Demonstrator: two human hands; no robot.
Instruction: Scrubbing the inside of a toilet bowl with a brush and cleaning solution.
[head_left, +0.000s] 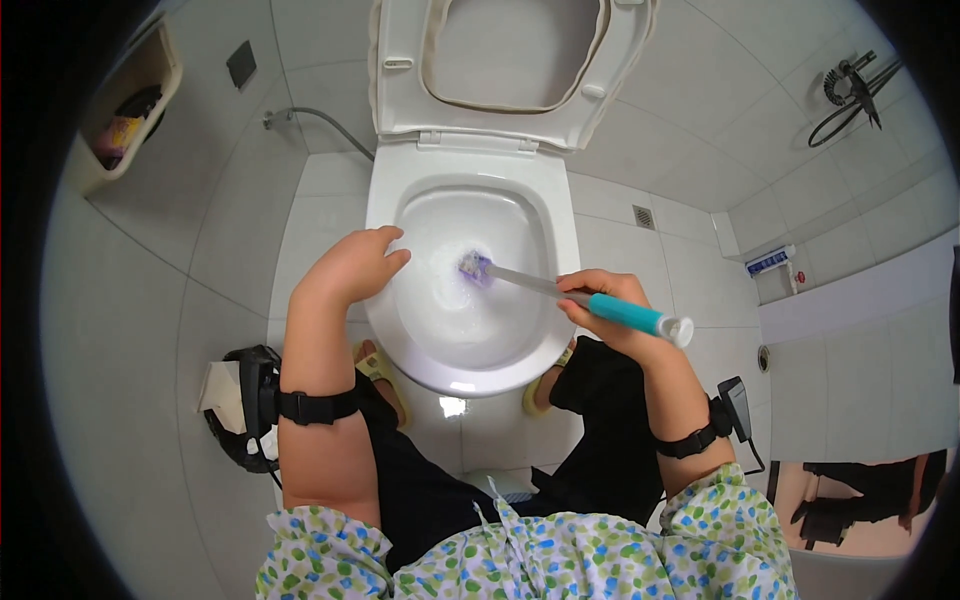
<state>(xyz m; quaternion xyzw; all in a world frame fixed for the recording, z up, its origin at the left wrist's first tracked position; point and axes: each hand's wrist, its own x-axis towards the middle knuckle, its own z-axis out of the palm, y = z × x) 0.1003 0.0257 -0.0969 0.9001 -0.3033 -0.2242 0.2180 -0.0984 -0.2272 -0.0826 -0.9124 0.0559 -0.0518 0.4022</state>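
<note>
A toilet brush (525, 282) with a grey shaft and a teal handle with a white end slants across the white toilet bowl (465, 378). My right hand (612, 284) is closed around it where shaft and handle meet, over the bowl's right rim. The brush head (476, 266), purple and white, is down inside the bowl, amid purple-tinted liquid. My left hand (352, 268) is at the bowl's left rim, empty, its thumb and fingers apart. Whether it touches the rim I cannot tell.
The seat and lid (395, 100) stand raised behind the bowl. A grey hose (340, 128) runs from the left wall. A black-lined bin (228, 405) sits left of my forearm. A wall-mounted holder (172, 80), shower hose (855, 95), and blue-and-white tube (770, 261) flank the toilet.
</note>
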